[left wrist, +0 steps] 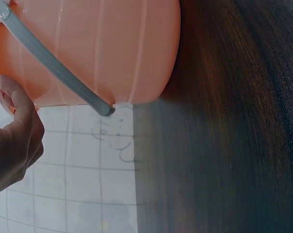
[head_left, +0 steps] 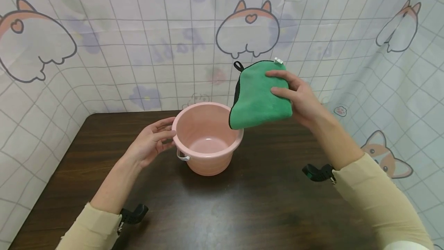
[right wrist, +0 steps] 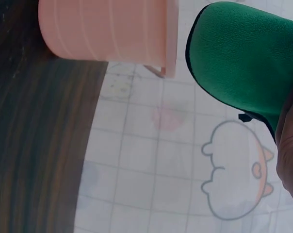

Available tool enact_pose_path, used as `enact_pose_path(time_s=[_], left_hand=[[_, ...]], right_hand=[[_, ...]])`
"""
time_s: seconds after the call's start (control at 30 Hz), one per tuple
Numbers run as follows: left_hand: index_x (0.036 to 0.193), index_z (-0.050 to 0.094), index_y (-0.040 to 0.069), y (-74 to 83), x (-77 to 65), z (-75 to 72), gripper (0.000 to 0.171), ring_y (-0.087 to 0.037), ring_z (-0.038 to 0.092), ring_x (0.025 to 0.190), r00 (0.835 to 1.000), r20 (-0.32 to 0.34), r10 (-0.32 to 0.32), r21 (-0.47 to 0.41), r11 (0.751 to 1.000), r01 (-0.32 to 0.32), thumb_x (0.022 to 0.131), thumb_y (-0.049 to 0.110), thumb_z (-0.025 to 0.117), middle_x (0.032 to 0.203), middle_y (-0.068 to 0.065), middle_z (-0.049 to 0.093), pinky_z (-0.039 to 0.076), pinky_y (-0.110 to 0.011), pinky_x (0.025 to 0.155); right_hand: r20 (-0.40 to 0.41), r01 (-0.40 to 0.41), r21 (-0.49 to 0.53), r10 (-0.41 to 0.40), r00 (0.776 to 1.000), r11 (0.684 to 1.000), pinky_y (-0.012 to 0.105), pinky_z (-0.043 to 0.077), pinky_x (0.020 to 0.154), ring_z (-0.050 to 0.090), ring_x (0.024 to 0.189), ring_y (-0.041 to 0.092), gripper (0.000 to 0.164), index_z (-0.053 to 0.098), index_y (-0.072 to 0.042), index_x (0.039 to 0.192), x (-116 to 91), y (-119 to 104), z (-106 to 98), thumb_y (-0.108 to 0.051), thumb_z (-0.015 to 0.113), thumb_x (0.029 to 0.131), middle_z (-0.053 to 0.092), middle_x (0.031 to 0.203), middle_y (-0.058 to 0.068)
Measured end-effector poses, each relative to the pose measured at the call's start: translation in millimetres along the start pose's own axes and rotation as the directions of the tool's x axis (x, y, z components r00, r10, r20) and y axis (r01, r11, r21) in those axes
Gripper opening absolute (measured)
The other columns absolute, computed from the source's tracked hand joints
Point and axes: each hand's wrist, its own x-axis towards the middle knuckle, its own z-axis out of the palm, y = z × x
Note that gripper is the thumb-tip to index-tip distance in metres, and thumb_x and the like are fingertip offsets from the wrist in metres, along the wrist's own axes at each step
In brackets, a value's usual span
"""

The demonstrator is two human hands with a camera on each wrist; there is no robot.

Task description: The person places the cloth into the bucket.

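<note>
A pink bucket (head_left: 208, 165) stands upright on the dark wooden table, and its inside shows bare in the head view. My left hand (head_left: 154, 142) holds the bucket's rim on its left side, with thumb and fingers at the edge. Just below that hand hangs the bucket's grey handle (left wrist: 54, 65). With my right hand (head_left: 301, 97) I grip a folded green cloth (head_left: 261, 95) with black edging, a small black loop and a white tag. The cloth is up in the air, and its lower left corner overlaps the bucket's right rim in the head view.
The dark table (head_left: 270, 203) reaches back to a wall covering (head_left: 138, 41) with a grid and cartoon animals. More of this covering stands at the left and right. A black wrist device (head_left: 134, 214) sits on the left forearm, another black device (head_left: 317, 173) on the right.
</note>
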Motion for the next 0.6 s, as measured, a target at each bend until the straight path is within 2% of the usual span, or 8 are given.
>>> enact_pose_path(time_s=[0.2,0.37,0.6], left_hand=[[0.156,0.032,0.000,-0.4,0.1,-1.1,0.062,-0.014,0.067,0.094,1.000,0.002,-0.006,0.010,1.000,0.006,0.102,0.001,0.063,0.125,-0.012,0.061,0.057,-0.027,0.079],[0.155,0.032,-0.001,-1.0,0.5,-1.0,0.061,-0.013,0.067,0.092,1.000,0.004,0.001,0.000,1.000,-0.001,0.102,0.000,0.061,0.121,-0.009,0.062,0.057,-0.026,0.078],[0.155,0.032,-0.001,-0.2,-0.7,-1.0,0.061,-0.012,0.067,0.090,1.000,0.009,0.005,-0.004,1.000,-0.005,0.102,0.000,0.061,0.122,-0.011,0.062,0.057,-0.026,0.077]], right_hand=[[0.078,0.006,0.009,-0.006,0.997,1.000,0.028,0.057,0.069,0.059,0.094,0.019,0.038,0.065,-0.018,0.134,8.2,4.1,10.1,0.002,0.056,0.103,0.043,0.139,0.016],[0.104,-0.054,-0.009,0.055,0.993,0.998,0.033,0.059,0.077,0.063,0.103,0.023,0.037,0.065,-0.021,0.132,13.5,11.0,21.2,0.000,0.058,0.103,0.042,0.145,0.016],[0.180,-0.118,-0.038,0.123,0.976,0.992,0.038,0.059,0.084,0.061,0.110,0.028,0.037,0.063,-0.019,0.133,19.5,22.6,31.7,0.000,0.058,0.102,0.045,0.143,0.017]])
